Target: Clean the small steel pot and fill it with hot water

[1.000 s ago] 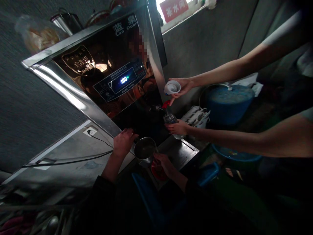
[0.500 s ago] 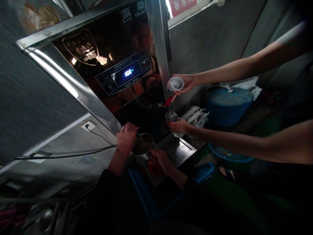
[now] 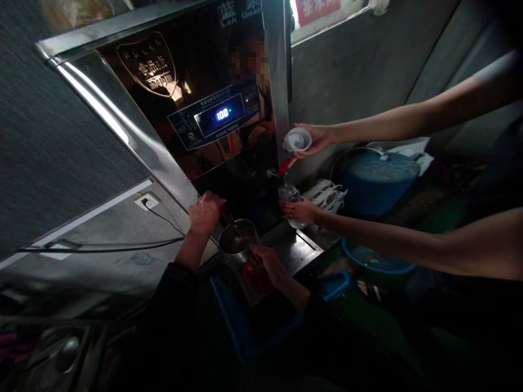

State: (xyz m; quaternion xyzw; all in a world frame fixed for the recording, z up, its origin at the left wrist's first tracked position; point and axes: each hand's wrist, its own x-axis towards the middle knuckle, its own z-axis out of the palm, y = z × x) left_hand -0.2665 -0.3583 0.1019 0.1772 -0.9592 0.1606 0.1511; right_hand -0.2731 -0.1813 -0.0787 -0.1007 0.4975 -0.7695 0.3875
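Your left hand (image 3: 205, 212): curled, knuckles up, at the dispenser's lower left, its fingertips beside a small red-tipped tap (image 3: 224, 209); I cannot tell whether it is clamped on that tap.
Your right hand (image 3: 267, 264): clamped on the near right side of the metal pot; its grip covers what it holds there.
Metal pot (image 3: 239, 253): in front of your left hand, mouth up and slightly tipped toward you, at the left end of the drip tray (image 3: 295, 249); whether its base touches anything is hidden.
Red bowl (image 3: 256, 277): just below the pot, near the tray's front edge, partly behind your right hand.
Dispenser (image 3: 192, 98): dark glossy front, its display (image 3: 222, 114) lit at 100.
Co-worker's upper hand (image 3: 316, 140): holds a white cup (image 3: 297, 139), one finger at the red lever (image 3: 284, 166) of the right-hand tap.
Co-worker's lower hand (image 3: 300, 211): wrapped around a clear bottle (image 3: 291, 192) beneath that tap, by the tray's far right corner.
Floor side: blue bucket (image 3: 370, 188) beyond the co-worker's forearms, blue basin (image 3: 368, 268) nearer you.
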